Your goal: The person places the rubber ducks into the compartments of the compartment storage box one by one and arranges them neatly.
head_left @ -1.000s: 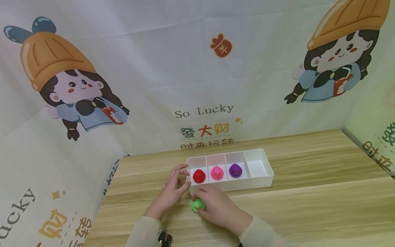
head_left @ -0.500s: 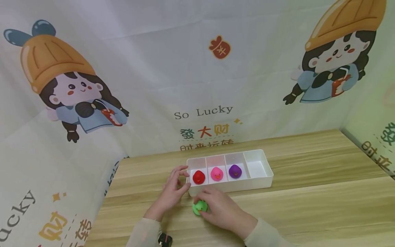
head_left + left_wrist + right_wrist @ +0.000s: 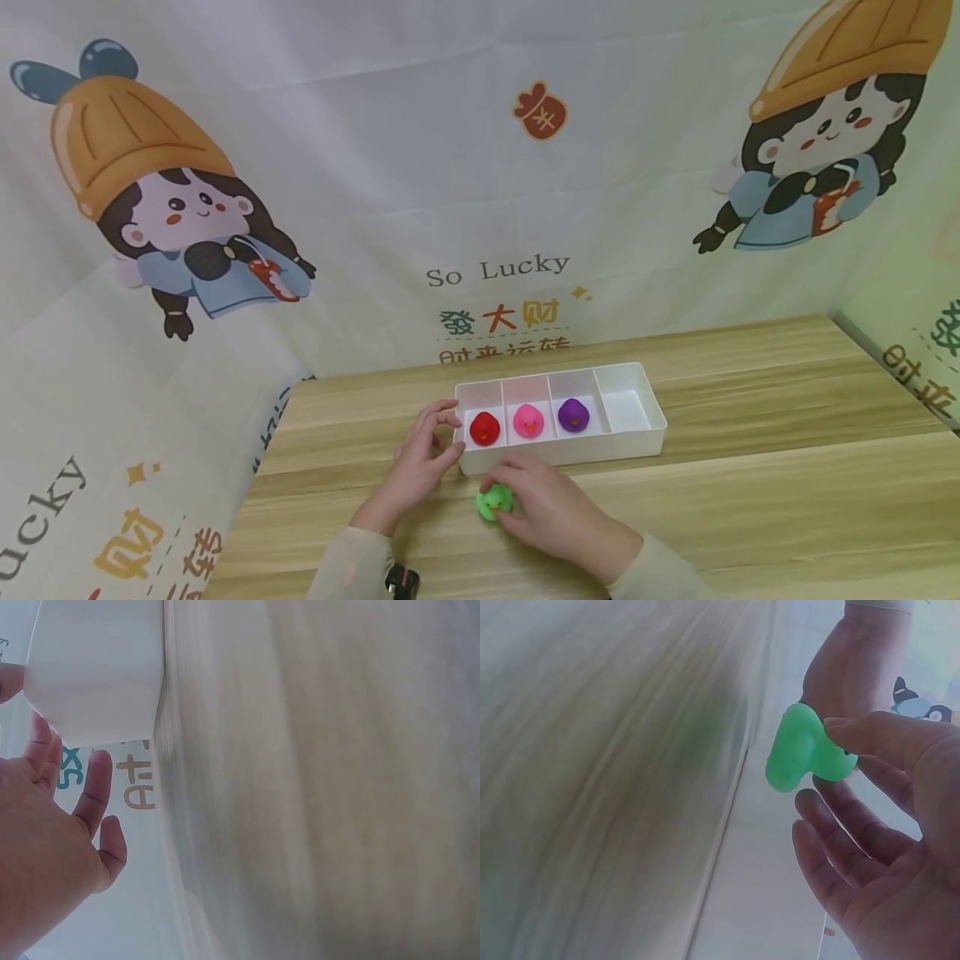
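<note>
A green rubber duck (image 3: 494, 502) is pinched between the thumb and fingertips of my right hand (image 3: 551, 508), in front of the white divided box (image 3: 592, 447). In the right wrist view the duck (image 3: 799, 750) is held apart from the tabletop. My left hand (image 3: 422, 458) holds the box's left end, thumb near the front corner and fingers bent at the end wall. The left wrist view shows the thumb at the box's (image 3: 97, 667) upper edge. Inside, from the left, sit a red duck (image 3: 484, 428), a pink duck (image 3: 528, 421) and a purple duck (image 3: 573, 415), one per compartment.
The rightmost compartment (image 3: 626, 408) shows a bare white floor. Box and hands are over a wood-grain table (image 3: 750, 500). A printed cloth (image 3: 375, 167) with cartoon figures hangs behind and at both sides. A black strap (image 3: 402, 582) is at the left wrist.
My right hand has moved a little to the right with the green duck in its fingers. The left hand stays at the box's left end, and the other ducks have not moved.
</note>
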A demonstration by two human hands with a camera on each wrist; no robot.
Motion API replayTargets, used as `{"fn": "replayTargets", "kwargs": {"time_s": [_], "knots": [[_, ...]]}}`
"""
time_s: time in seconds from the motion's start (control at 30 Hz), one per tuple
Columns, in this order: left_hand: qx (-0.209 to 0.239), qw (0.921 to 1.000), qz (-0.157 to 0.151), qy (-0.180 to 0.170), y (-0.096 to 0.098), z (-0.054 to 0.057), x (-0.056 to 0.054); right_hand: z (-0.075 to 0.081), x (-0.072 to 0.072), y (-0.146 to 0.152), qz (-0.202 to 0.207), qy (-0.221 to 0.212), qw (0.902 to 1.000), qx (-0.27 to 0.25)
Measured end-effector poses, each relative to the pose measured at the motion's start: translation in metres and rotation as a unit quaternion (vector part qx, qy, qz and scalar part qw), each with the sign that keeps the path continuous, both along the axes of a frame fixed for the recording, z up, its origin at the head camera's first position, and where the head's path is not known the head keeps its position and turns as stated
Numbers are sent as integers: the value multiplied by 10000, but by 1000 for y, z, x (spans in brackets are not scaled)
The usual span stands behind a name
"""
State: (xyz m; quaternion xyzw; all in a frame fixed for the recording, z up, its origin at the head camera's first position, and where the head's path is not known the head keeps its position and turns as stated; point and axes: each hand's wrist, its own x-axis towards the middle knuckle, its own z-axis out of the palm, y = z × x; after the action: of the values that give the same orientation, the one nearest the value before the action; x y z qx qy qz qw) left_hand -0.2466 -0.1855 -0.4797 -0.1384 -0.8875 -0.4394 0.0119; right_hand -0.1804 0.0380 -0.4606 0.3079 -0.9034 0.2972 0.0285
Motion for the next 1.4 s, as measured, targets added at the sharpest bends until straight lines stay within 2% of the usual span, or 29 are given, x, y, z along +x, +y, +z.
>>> {"fn": "replayTargets", "kwargs": {"time_s": [0.37, 0.77, 1.4], "knots": [[-32, 10000, -7, 47, 1, 2, 0, 0, 3, 7, -91, 29, 10000, 3], [-8, 10000, -23, -2, 3, 3, -1, 5, 6, 16, -154, 258, 9995, 18], [0, 10000, 36, 22, 1, 1, -1, 14, 3, 31, -286, 530, 9980, -201]]}}
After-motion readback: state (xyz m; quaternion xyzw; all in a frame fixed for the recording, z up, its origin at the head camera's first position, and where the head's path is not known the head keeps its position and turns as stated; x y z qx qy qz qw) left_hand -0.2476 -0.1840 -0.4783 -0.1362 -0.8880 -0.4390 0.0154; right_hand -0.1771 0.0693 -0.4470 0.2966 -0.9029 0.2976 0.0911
